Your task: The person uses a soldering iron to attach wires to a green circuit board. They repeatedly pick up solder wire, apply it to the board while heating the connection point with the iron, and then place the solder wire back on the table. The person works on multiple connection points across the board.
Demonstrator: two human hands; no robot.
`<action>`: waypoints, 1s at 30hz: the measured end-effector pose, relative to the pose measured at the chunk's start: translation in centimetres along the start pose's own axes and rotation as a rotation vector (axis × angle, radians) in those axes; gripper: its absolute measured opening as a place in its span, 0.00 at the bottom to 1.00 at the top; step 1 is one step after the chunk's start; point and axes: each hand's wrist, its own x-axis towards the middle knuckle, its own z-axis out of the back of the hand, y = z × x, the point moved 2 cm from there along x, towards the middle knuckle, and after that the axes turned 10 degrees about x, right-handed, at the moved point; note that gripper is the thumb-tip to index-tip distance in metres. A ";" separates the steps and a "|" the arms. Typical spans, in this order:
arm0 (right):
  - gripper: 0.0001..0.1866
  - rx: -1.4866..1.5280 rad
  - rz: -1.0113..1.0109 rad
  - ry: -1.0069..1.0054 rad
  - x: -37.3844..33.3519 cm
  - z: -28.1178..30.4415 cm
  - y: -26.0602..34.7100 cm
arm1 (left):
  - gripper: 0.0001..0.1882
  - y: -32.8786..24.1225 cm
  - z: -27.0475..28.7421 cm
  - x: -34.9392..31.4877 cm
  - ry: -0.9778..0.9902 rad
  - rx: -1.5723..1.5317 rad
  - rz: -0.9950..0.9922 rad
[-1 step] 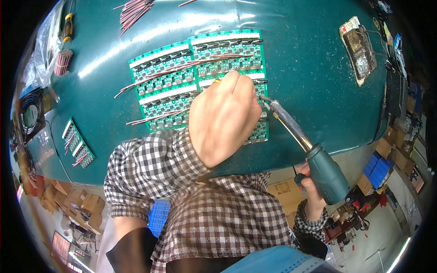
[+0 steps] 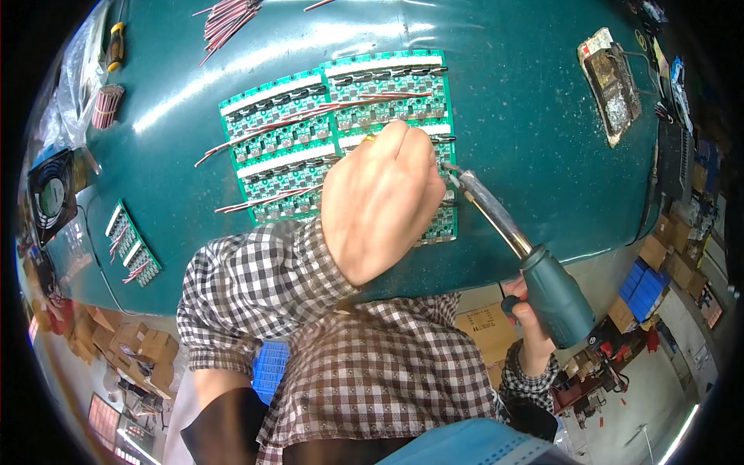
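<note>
My left hand (image 2: 384,198) is closed over the right half of several green circuit boards (image 2: 279,167) laid in a block. Its fingers curl under the palm, hiding whatever they pinch. Thin red and black wires (image 2: 271,138) lie across the boards, and black parts stand along their white strips. In my right hand (image 2: 533,329) is a soldering gun (image 2: 556,298) with a green handle, a finger at its black trigger. Its metal barrel points up and left, the tip close beside my left fingers at the boards' right edge. Whether the tip touches a board I cannot tell.
A wire bundle (image 2: 226,23) lies at the far edge, another (image 2: 107,107) at left near a screwdriver (image 2: 115,46). A small fan (image 2: 53,195) and a separate board (image 2: 133,244) are at left. On the far right sits a soldering stand (image 2: 610,89) with a stained block.
</note>
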 end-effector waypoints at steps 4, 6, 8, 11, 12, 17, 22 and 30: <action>0.19 0.022 -0.009 -0.024 -0.1 -0.2 0.0 | 0.09 0.1 -0.3 -0.1 0.007 -0.011 0.034; 0.20 0.020 -0.014 -0.005 -0.1 0.1 -0.1 | 0.09 0.1 -0.3 0.0 -0.013 0.006 0.020; 0.20 0.007 -0.008 -0.002 -0.2 0.2 -0.1 | 0.09 0.1 -0.2 0.0 -0.023 0.005 0.005; 0.21 -0.010 0.010 -0.012 -0.2 0.2 -0.1 | 0.09 0.2 0.0 -0.1 -0.028 -0.010 -0.013; 0.21 -0.005 0.012 -0.009 -0.2 0.3 -0.2 | 0.09 0.1 0.0 0.0 -0.033 -0.005 -0.016; 0.20 0.021 0.011 -0.030 -0.2 0.0 0.0 | 0.09 0.4 -0.4 -0.2 -0.034 -0.004 -0.011; 0.20 0.027 -0.002 -0.015 -0.4 -0.1 -0.1 | 0.10 0.2 -0.2 -0.1 -0.040 0.004 -0.011; 0.21 0.077 -0.103 -0.028 -1.2 0.2 -0.5 | 0.09 0.3 -0.3 -0.2 -0.081 0.007 -0.018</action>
